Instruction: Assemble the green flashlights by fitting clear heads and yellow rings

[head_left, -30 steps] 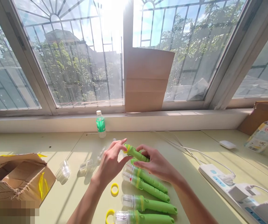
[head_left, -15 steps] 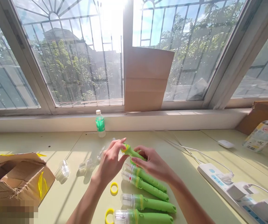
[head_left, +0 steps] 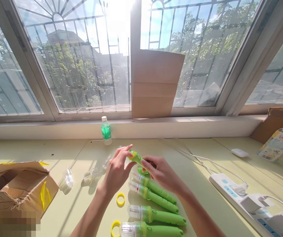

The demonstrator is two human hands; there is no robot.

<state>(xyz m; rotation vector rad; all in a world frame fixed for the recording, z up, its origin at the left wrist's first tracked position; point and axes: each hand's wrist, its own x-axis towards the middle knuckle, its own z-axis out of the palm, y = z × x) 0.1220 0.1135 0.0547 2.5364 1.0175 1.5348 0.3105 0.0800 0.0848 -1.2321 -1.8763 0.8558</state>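
Both hands hold one green torch body [head_left: 137, 159] above the table. My right hand [head_left: 162, 172] is wrapped round its handle. My left hand [head_left: 118, 169] pinches its front end, where a yellow ring sits. Below the hands lie several finished green torches [head_left: 156, 215] with clear lens caps, side by side. Two loose yellow rings [head_left: 120, 199] rest left of them. Clear lens caps [head_left: 67, 180] lie scattered further left.
An open cardboard box [head_left: 18, 189] stands at the left. A small green-labelled bottle [head_left: 106, 131] stands by the window sill. A white power strip [head_left: 232, 190] with plugs and cables runs along the right. A cardboard sheet [head_left: 155, 84] leans on the window.
The torch in my hands has tilted, its front end a little higher and further left. My left fingers have shifted on the ringed end.
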